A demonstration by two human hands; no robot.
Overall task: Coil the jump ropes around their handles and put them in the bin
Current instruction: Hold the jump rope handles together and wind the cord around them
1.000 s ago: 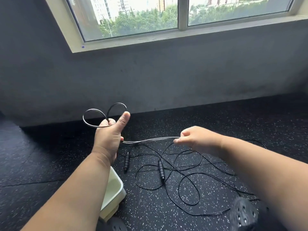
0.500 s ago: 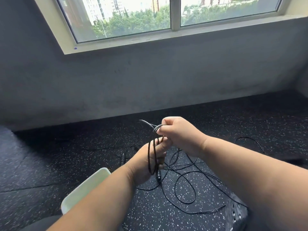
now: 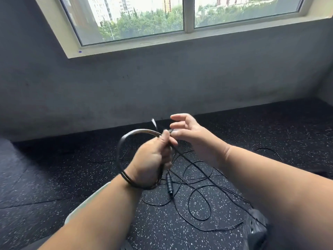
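Note:
My left hand (image 3: 152, 160) grips the black jump rope (image 3: 120, 152); several turns of its cord loop out to the left and pass behind my wrist. My right hand (image 3: 191, 134) hovers just right of it, fingers spread and relaxed, its lower fingers touching the cord near my left thumb. The rest of the cord runs down from my hands to loose tangled loops (image 3: 200, 204) on the floor. A black handle (image 3: 169, 184) lies among them, below my left hand. The white bin (image 3: 86, 201) shows only as a rim under my left forearm.
The floor (image 3: 252, 138) is black speckled rubber matting, running to a grey wall (image 3: 162, 83) under a window. A dark perforated shoe (image 3: 257, 226) sits at the lower right. Another bit of cord (image 3: 270, 152) curves beyond my right forearm.
A second ago my hands were apart with cord stretched between them. They came together, the coil now wraps my left hand and wrist, and my right hand has opened.

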